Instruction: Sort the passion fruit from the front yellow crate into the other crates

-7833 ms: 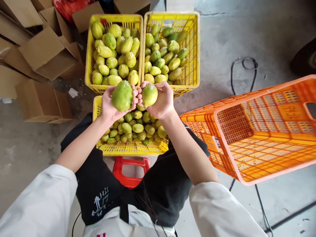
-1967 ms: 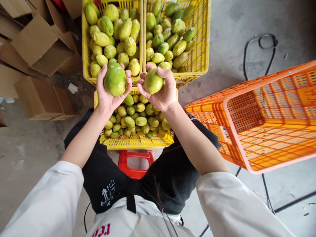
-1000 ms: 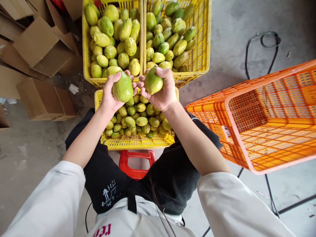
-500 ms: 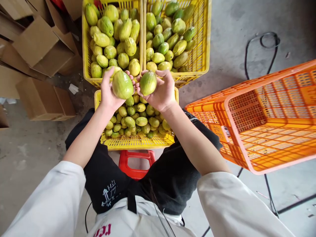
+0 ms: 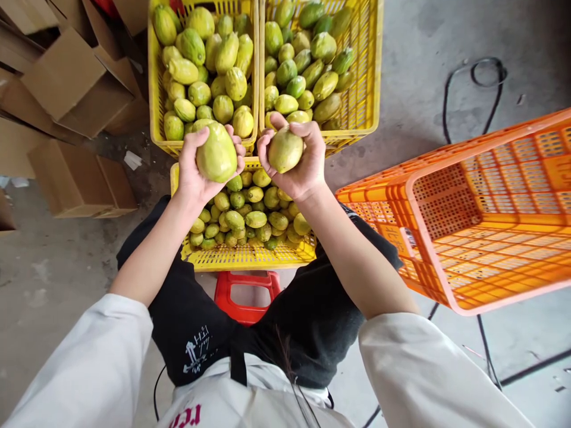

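My left hand (image 5: 196, 172) is closed round a large yellow-green papaya (image 5: 217, 153), thumb on its left side and fingertips at its right. A smaller, rounder-looking papaya (image 5: 285, 151) sits in my right hand (image 5: 310, 166), gripped by curled fingers and thumb. Both fruits are held apart from each other above the near yellow crate (image 5: 250, 258), which holds many small green-yellow papayas (image 5: 256, 219). Just beyond my hands stand two more yellow crates, the left one (image 5: 156, 95) with larger papayas and the right one (image 5: 370, 89) with greener ones.
An orange crate (image 5: 428, 238) lies tilted at the right. Cardboard boxes (image 5: 66, 77) are heaped at the left. Below the near crate shows a red stool (image 5: 227, 306) between my knees. A black cable (image 5: 446, 98) runs over the concrete floor.
My hands have moved slightly apart, the left one leftward and the right one rightward. The right-hand papaya has been turned, showing a duller side, and the left one has turned a little.
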Motion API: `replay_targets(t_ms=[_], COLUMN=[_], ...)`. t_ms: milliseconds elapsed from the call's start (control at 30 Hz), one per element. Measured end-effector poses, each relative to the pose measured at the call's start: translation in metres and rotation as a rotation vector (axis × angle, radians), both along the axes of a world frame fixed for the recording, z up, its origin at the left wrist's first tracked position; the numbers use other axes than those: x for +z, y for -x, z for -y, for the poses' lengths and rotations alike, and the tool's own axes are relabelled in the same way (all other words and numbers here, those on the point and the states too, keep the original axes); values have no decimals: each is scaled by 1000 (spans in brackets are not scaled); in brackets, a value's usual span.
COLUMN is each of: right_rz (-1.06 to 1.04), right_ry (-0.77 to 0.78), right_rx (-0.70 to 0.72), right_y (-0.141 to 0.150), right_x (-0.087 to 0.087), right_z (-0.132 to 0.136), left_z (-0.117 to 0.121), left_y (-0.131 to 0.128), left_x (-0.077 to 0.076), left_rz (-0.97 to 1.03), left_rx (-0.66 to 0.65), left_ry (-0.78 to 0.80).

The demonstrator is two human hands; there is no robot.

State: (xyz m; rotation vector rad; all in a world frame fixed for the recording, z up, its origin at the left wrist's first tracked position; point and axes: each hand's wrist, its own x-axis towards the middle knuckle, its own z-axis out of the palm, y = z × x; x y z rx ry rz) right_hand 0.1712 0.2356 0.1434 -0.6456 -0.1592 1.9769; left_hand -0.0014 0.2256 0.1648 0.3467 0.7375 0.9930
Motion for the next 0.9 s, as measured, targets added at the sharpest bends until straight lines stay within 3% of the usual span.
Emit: replay_targets(t_ms=[167,300,467,667,900], right_rz=[47,89,89,28,-68], right_ry=[37,59,0,-47,98], right_rx=[140,175,101,17,-55], right_y=[4,7,5,0,0], right_x=[3,1,-6,-1,7], right_z=[4,7,6,3,0], left_z=[2,1,-2,-8,-3], left_y=[-7,-11,-7,0,-4], left_x=[-4,-3,-4,-4,2], left_rz=[-51,-59,-58,-34,18], left_rx=[-17,-41,23,81,23], left_ry=[107,152,201,130,46])
